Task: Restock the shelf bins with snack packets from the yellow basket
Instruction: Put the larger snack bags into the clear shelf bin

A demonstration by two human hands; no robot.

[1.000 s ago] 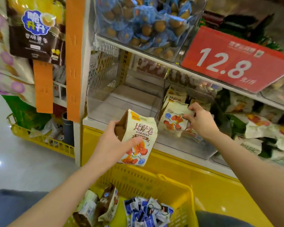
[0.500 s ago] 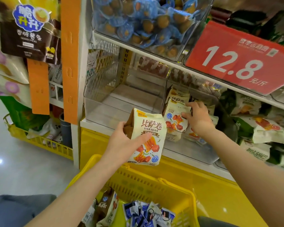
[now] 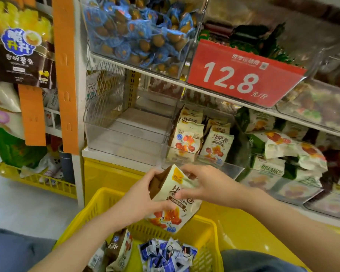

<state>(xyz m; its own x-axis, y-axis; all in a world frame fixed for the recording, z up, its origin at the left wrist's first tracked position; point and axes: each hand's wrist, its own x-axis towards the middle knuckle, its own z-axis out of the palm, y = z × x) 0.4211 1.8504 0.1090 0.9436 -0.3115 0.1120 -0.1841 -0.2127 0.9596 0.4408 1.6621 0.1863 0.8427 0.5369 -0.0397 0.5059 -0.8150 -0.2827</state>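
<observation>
Above the yellow basket (image 3: 98,205) my left hand (image 3: 139,201) grips a cream and brown snack packet (image 3: 173,213) by its left side. My right hand (image 3: 204,185) grasps the same packet across its upper front, fingers curled on it. Several matching packets (image 3: 188,140) stand in a clear shelf bin (image 3: 230,169) just beyond my hands. To its left a clear bin (image 3: 124,142) holds nothing. More packets (image 3: 120,250) and small blue sachets (image 3: 165,256) lie in the basket.
An upper bin of blue-wrapped snacks (image 3: 143,30) sits over a red 12.8 price sign (image 3: 241,75). Green and white packets (image 3: 283,146) fill the bins at right. An orange strip (image 3: 65,75) runs down the shelf post. A low yellow rack (image 3: 37,179) stands at left.
My right hand left the packets in the bin and came down onto the packet in my left hand. The left hand lowered that packet toward the basket.
</observation>
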